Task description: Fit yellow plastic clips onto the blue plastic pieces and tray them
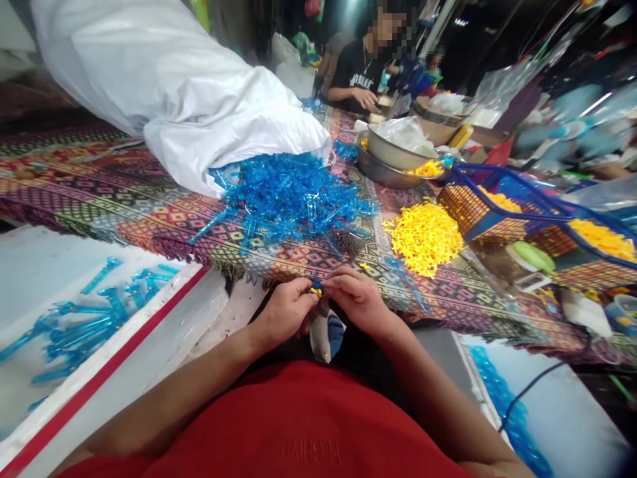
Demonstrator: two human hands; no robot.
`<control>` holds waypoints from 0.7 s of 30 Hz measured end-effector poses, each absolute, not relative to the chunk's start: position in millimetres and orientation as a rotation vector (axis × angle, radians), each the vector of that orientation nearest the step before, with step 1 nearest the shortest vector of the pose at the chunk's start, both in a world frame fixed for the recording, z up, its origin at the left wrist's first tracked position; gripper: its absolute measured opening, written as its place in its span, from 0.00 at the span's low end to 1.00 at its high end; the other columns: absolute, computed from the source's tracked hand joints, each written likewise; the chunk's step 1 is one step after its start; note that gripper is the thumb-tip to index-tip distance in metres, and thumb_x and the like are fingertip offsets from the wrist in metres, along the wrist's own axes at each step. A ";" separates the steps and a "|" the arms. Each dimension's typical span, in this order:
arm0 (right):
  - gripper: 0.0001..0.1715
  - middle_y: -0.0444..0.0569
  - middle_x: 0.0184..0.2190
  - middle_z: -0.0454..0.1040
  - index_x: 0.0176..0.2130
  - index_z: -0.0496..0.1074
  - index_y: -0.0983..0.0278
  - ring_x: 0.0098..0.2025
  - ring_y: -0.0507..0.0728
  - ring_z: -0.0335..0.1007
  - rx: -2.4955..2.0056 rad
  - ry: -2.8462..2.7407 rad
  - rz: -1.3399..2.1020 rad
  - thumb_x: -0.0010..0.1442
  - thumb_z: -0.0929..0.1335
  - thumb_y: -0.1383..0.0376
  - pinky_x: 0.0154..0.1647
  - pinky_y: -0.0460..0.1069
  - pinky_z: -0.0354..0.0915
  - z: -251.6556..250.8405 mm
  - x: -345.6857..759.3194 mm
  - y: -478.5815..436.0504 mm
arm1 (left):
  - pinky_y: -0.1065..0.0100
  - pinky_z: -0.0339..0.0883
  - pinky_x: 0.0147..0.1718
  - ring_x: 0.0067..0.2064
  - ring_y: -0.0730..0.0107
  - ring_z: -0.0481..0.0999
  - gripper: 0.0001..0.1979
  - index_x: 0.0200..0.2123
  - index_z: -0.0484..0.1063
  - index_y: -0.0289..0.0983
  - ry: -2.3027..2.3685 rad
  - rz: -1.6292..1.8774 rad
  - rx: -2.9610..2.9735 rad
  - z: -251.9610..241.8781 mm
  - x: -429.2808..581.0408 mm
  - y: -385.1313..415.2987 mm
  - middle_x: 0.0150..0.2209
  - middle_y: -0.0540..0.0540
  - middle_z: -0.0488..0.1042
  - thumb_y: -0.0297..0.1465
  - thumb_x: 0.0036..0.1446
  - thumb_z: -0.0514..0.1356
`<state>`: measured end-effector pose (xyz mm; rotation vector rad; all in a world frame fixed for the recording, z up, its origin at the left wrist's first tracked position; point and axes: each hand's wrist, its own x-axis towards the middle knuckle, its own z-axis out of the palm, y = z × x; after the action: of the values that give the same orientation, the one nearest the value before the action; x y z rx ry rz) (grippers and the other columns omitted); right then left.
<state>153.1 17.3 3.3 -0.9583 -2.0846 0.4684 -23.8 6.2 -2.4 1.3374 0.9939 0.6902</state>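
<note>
Close together at the table's front edge, my left hand (288, 307) and my right hand (359, 299) pinch a small blue and yellow piece (316, 288) between their fingertips. Its exact shape is too small to tell. Beyond my hands a heap of clear blue plastic parts (293, 199) spills from the mouth of a big white sack (209, 113). A pile of small yellow pieces (425, 238) lies to the right of the heap. Between the two piles sits a small cluster of dark bits (346, 243).
Patterned cloth (164, 229) covers the table. Blue baskets (502, 199) and metal bowls (388, 166) stand at the right. A white foam box (124, 372) with blue parts is at the lower left, another (562, 398) at the lower right. A person (363, 73) sits across the table.
</note>
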 end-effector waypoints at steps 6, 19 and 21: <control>0.05 0.48 0.31 0.72 0.34 0.74 0.62 0.36 0.53 0.70 -0.943 -1.988 0.531 0.57 0.66 0.69 0.35 0.48 0.67 3.8 154.6 17.7 | 0.77 0.57 0.13 0.17 0.79 0.66 0.06 0.30 0.63 0.36 0.993 0.741 1.427 -1.1 -23.2 2.4 0.22 0.53 0.66 0.31 0.56 0.50; 0.05 0.46 0.31 0.70 0.35 0.75 0.61 0.33 0.51 0.69 -0.933 -1.902 0.712 0.55 0.69 0.68 0.33 0.48 0.68 -4.5 156.0 19.2 | 0.77 0.57 0.12 0.17 0.78 0.66 0.07 0.30 0.62 0.36 0.885 0.750 1.280 -8.7 -21.9 0.1 0.23 0.53 0.66 0.33 0.56 0.50; 0.05 0.46 0.31 0.70 0.35 0.75 0.61 0.33 0.52 0.68 -0.925 -1.898 0.733 0.55 0.69 0.68 0.32 0.47 0.68 -5.4 156.2 19.6 | 0.76 0.57 0.12 0.17 0.78 0.65 0.07 0.31 0.62 0.36 0.862 0.747 1.271 -9.8 -22.1 0.3 0.23 0.53 0.66 0.33 0.57 0.50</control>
<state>156.2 19.6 -5.4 -0.9253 -1.8985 0.7326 -22.1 0.3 -9.8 1.2709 0.8622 0.7470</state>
